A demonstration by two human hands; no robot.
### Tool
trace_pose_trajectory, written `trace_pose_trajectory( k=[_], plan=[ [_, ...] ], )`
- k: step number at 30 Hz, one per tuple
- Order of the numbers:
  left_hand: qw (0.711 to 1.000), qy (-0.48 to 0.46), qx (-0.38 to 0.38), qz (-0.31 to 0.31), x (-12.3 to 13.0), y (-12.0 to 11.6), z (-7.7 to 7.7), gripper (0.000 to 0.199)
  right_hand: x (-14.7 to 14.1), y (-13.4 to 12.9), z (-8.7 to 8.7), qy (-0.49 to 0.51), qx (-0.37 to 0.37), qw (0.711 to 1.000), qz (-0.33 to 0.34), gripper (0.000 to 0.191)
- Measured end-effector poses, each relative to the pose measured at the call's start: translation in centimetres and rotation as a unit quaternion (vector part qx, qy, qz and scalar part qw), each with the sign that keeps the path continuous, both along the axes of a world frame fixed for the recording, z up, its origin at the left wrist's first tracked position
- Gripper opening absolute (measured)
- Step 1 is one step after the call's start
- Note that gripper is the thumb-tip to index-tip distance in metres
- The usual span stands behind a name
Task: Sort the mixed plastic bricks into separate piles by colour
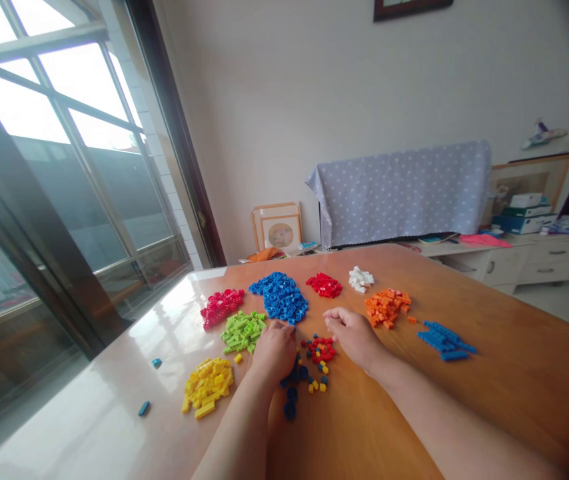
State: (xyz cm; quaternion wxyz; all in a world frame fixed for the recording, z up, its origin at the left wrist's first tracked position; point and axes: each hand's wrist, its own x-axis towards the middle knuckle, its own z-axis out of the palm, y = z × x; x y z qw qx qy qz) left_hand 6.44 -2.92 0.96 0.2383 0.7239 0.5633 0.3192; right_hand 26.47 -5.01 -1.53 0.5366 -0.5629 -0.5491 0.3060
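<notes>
My left hand [277,348] is at the near edge of the blue pile [284,298] of small round pieces, beside the lime green bricks [242,331]. Its fingers curl down, and whatever they hold is hidden. My right hand [353,335] is closed, thumb against fingers, just right of a small mixed heap of red pieces [322,349]. I cannot make out what lies in its pinch. Between my forearms are scattered yellow cubes [323,387] and dark blue round pieces [290,409], partly shaded.
Sorted piles lie around: yellow bricks [208,387], crimson bricks [222,307], red bricks [324,285], white pieces [361,279], orange bricks [387,307] and long blue bricks [445,341]. Two stray teal pieces, one a small bar [144,408], lie on the glossy wooden table [514,393].
</notes>
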Motion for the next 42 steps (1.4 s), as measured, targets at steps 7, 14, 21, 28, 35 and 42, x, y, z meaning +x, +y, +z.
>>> trace_pose_trajectory(
  k=[7,14,21,28,35,42],
  plan=[
    [0.986,0.157,0.055,-0.028,-0.2,0.3,-0.4,0.033,0.9,0.4,0.0,-0.054,-0.01,0.998,-0.01,0.028],
    [0.985,0.148,0.083,-0.044,0.2,0.0,0.1,0.023,1.7,-1.0,1.1,-0.197,-0.076,0.973,0.091,0.016],
    [0.981,0.151,0.076,-0.095,0.5,-1.2,1.3,0.022,0.7,-3.4,2.6,-0.256,-0.075,0.941,0.208,0.011],
    [0.982,0.157,0.07,-0.08,-0.3,-0.5,0.6,0.029,0.0,-3.6,2.4,-0.298,-0.086,0.925,0.22,0.011],
    [0.981,0.158,0.072,-0.085,0.1,-1.1,1.1,0.025,0.3,-3.3,1.8,-0.333,-0.063,0.918,0.205,0.014],
    [0.981,0.166,0.063,-0.081,0.5,-2.0,1.8,0.024,0.3,-3.2,1.6,-0.346,-0.061,0.91,0.22,0.012]
  ],
)
